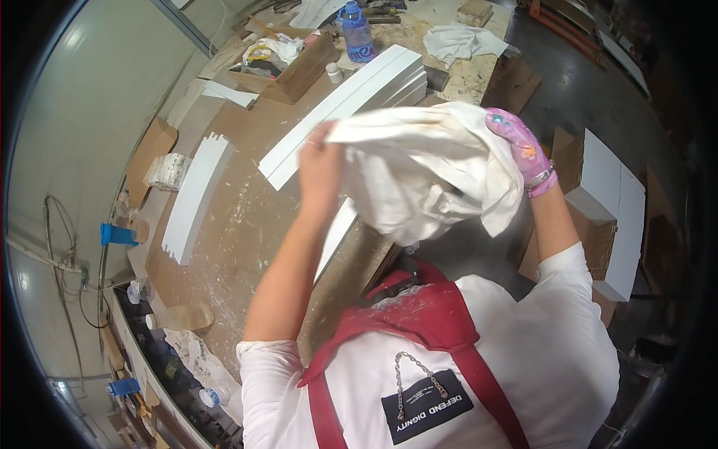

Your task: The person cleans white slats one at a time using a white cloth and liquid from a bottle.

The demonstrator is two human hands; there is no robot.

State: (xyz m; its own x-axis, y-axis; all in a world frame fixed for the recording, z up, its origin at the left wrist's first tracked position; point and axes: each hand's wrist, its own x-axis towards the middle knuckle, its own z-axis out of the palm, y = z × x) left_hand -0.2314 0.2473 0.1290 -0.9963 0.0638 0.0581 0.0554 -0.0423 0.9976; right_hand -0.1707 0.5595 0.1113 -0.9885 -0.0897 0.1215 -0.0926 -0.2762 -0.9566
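Note:
A crumpled white cloth (419, 165) is stretched between my two hands above the table's right edge. My bare left hand (321, 161) is closed on its left corner, slightly blurred. On the other side my right hand (521, 150), in a pink patterned glove, grips the cloth's right end; its fingertips are partly hidden by folds. Behind the cloth lies a stack of long white boards (344, 105), partly covered from view. Another white strip (336, 236) shows below the cloth, beside my left forearm.
A white board with notched ends (198, 198) lies on the brown table (247, 165). Farther back stand an open cardboard box (299, 75), a blue water bottle (356, 34) and a small white bottle (334, 72). White boxes (613, 209) stand at the right. A clear bottle (183, 316) lies at left.

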